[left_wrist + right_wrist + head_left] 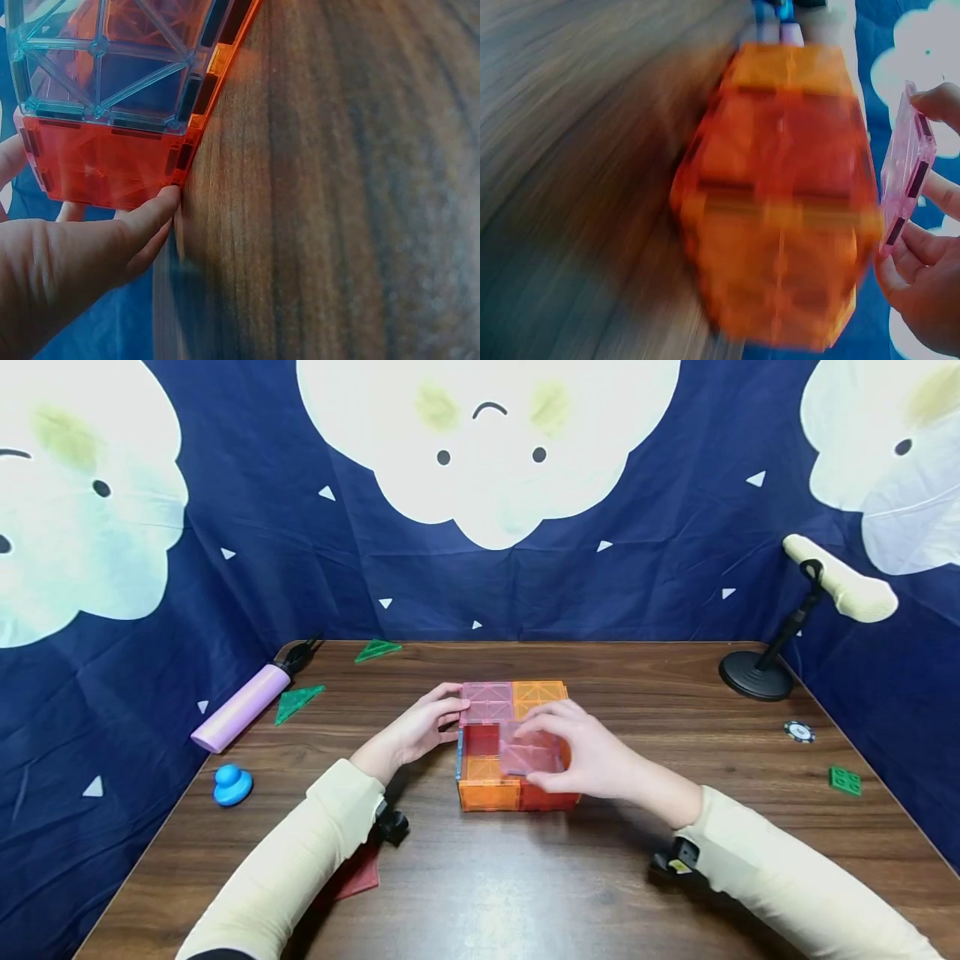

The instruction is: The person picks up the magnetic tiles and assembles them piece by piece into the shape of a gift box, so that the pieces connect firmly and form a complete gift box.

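A box built of clear magnetic tiles (489,795) stands on the table, its front row orange and red. Pink and orange tiles cover the back half of its top; the front half is uncovered, showing red and orange walls inside. My right hand (592,752) pinches a loose pink magnetic tile (906,169) by its edges, thumb on one side and fingers on the other. In the head view that tile overlaps the front right opening. My left hand (420,727) rests against the box's left side, fingertips at the pink top tile and thumb at a red side tile (105,165).
On the left lie a purple tube (243,706) with a black end, green triangular tiles (298,702) and a blue knobbed piece (232,785). A red tile (358,872) lies by my left forearm. At right are a black stand (756,675), a chip (798,732) and a green block (845,781).
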### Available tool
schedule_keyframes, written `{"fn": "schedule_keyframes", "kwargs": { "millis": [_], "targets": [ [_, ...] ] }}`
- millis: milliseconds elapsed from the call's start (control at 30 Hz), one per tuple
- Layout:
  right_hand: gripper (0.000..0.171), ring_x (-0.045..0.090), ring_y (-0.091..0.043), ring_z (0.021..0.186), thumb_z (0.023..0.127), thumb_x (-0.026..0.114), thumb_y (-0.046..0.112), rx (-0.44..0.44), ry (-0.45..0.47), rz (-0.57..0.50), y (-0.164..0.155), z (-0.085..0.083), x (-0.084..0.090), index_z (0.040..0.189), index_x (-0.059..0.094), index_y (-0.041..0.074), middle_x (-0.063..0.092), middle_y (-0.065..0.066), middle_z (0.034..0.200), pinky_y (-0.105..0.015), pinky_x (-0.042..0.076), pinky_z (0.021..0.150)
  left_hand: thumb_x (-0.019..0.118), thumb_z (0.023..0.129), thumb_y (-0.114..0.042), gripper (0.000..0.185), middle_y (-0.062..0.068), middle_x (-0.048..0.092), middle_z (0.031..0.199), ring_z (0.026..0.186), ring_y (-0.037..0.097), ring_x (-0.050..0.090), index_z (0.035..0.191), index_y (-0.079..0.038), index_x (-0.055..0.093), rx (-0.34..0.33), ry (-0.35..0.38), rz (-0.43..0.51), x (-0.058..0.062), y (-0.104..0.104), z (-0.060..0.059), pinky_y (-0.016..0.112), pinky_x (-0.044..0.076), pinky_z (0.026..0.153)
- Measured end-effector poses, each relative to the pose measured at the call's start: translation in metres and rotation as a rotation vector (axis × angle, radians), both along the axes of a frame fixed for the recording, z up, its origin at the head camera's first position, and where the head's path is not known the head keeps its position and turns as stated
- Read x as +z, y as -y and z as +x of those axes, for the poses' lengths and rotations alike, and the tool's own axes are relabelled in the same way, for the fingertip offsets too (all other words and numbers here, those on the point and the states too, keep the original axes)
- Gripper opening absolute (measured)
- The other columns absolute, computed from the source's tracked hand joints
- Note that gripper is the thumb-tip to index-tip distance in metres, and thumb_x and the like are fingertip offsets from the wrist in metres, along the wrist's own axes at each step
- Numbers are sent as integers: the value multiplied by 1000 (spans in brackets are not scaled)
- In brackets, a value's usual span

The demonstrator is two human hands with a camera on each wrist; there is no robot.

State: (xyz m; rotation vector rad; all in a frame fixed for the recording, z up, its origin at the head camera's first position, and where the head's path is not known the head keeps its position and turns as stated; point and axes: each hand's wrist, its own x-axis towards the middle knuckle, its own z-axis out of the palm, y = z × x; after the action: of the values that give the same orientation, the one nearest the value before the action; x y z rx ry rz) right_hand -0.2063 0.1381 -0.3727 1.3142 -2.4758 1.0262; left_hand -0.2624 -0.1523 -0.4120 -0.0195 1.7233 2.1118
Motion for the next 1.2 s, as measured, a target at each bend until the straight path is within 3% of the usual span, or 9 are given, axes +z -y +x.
{"fn": "schedule_keyframes", "kwargs": {
  "millis": [200,367,567,867,1200],
  "targets": [
    [46,49,-18,117,75,87,29,66,5,41,38,-1,-1,117,71,16,61,2,124,-38,48,92,57,102,-11,30,4,55,117,108,22,54,131,-14,49,-5,-11,1,-1,-1,-1,43,47,96],
    [46,50,-19,113,73,87,27,53,-26,71,52,-5,-5,115,71,16,61,1,122,-35,48,90,57,101,-9,28,4,55,116,109,22,54,128,-14,51,-8,-6,12,-3,-1,-1,44,46,98],
    [42,48,-21,113,76,86,25,55,-19,54,54,-4,-7,114,71,16,60,-1,123,-38,48,91,58,101,-11,31,5,54,120,111,22,54,131,-13,49,-8,-4,4,-3,0,-2,45,45,100],
    [40,47,-22,117,82,87,24,90,11,63,54,-7,-10,118,71,14,59,-4,128,-37,47,90,58,101,-9,29,4,56,116,108,21,55,129,-14,50,0,-5,22,-1,4,0,40,48,93],
    [41,47,-24,119,84,84,25,114,-61,110,54,-5,-5,122,72,14,59,-6,128,-39,47,95,58,103,-15,50,9,56,130,128,29,50,149,-7,40,-13,-25,-30,3,6,5,50,39,110]
  ]
}}
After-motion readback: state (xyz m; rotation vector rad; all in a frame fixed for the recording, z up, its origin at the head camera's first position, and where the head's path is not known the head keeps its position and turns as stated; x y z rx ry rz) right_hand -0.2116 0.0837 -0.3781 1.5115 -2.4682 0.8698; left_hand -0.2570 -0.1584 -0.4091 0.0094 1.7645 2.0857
